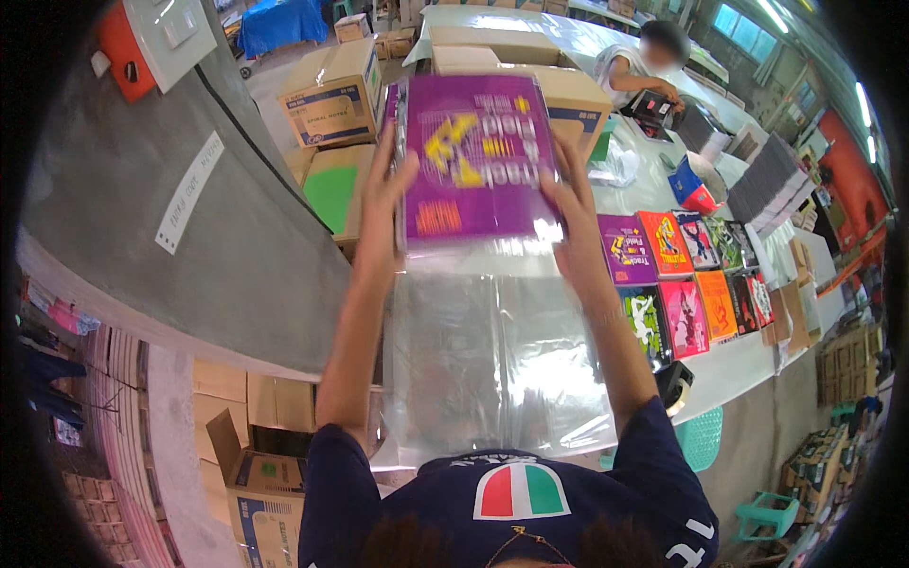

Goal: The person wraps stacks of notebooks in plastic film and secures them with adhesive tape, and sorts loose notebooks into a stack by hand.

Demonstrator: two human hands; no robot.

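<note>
The left hand (386,185) and right hand (571,194) are holding a purple-covered notebook (488,204), fingers gripping its opposite sides, above the far part of some clear plastic sheets (492,369) lying on the white surface (724,381). The notebook is partly hiding a carton (573,95) behind it. A grey wall (260,293) is hemming in the left, with stacked cartons (327,104) standing beyond. Rightward, colourful notebooks (686,315) are lying in rows, a tape dispenser (673,384) is sitting near the right forearm, and a co-worker (625,74) is handling something dark (653,108).
</note>
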